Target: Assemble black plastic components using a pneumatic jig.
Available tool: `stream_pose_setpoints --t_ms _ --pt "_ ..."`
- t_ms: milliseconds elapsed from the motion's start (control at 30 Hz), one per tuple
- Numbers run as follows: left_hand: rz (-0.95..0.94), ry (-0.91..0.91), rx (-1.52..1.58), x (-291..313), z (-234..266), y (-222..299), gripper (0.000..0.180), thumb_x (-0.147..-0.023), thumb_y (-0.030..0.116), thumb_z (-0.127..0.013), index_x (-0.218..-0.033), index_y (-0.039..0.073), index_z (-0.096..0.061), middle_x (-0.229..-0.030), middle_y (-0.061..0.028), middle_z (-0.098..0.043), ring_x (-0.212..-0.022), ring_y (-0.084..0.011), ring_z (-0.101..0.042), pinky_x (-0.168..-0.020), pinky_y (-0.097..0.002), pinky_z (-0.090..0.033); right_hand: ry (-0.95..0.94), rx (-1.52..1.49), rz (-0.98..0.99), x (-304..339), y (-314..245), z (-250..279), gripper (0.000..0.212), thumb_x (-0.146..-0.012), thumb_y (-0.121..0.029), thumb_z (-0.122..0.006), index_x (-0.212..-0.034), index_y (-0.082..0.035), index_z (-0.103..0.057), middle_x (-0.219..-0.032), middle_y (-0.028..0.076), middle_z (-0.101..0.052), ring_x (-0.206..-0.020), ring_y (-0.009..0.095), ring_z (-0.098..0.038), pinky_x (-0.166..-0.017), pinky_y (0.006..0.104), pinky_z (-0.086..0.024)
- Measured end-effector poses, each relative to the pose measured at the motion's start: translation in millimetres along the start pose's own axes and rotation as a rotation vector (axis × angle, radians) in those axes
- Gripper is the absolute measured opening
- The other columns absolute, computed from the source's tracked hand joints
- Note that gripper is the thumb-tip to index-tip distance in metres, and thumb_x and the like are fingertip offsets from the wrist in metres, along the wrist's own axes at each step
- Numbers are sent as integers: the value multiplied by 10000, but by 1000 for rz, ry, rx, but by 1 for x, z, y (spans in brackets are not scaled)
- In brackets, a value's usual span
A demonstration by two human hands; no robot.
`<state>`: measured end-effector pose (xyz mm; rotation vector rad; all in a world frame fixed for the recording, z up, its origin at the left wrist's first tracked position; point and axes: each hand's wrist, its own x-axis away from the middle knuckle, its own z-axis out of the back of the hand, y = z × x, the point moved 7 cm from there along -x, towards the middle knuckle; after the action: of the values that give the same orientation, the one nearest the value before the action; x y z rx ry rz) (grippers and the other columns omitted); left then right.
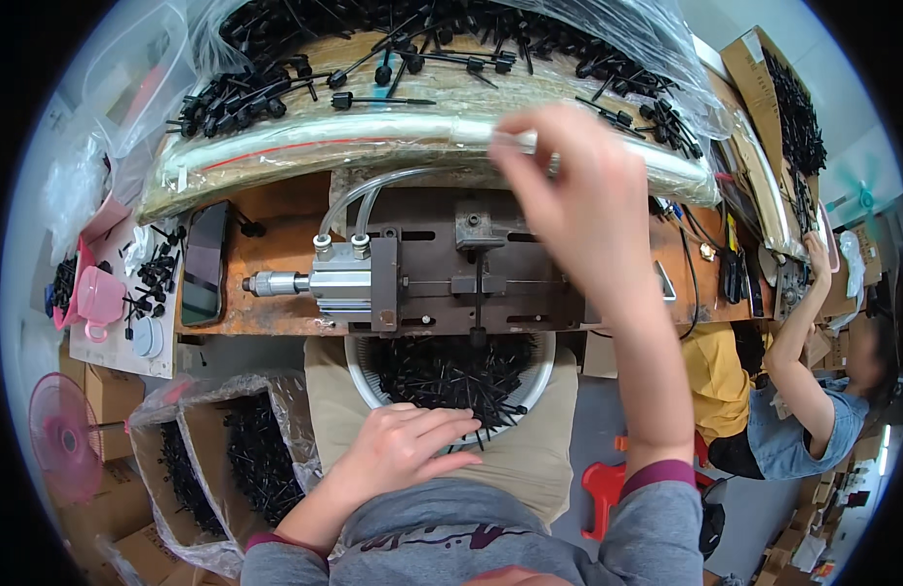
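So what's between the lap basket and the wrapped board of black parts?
The head view shows a metal fixture with clear hoses, on a wooden bench.

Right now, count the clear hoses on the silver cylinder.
2: left hose on the left metal fitting, right hose on the right metal fitting; any behind the silver cylinder would be hidden.
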<state>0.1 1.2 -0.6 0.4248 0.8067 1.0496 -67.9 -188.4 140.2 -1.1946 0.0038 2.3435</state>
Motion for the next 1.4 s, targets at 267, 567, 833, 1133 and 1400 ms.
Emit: stream_pose_setpoints --t_ms 267,567,833,1133,1400 --pt "-33 21 -4 6 1 7 312 -730 278 -838 -956 87 -739 -969 -41 -743 -663 -186 -680 -587 -271 -530 -453 147 -368 -69 110 -84 233 -842 -263 -726 -940 -52 -720 -881 90 -722 -853 223 -681 -808 346 -519" --pt "-19 -10 -18 15 0 -2 293 -782 297 -794 -974 86 -727 -953 -25 -731 -701 -163 -686 -593 -268 -524 -188 -135 -433 -55 153 13 198 -847 -106 -707 -1036 -52 -693 -867 85 -697 -744 151 -672 -693 314 -535" --pt "-68 -21 -10 5 -8 5 273 -794 295 -786 -957 83 -729 -942 -18 -730 -711 -144 -686 -603 -258 -519 -577 317 -324 -34 141 38 145 -809 -69 -720 -934 2 -698 -738 88 -664 -690 193 -623 -665 324 -497" --pt "38 140 222 3 6 2 312 -755 159 -829 -1027 44 -727 -994 -88 -730 -740 -160 -695 -644 -270 -566 -215 187 95 -13 60 46 100 -887 -40 -613 -969 11 -585 -906 154 -587 -862 347 -623 -743 424 -509" --pt "392 345 710 -30 32 -11 393 -789 -97 -730 -1173 -37 -672 -1135 -163 -658 -946 -182 -683 -795 -281 -611 -341 -119 397 110 -79 22 348 -698 -65 -677 -1020 66 -670 -951 165 -638 -758 235 -666 -652 313 -560"
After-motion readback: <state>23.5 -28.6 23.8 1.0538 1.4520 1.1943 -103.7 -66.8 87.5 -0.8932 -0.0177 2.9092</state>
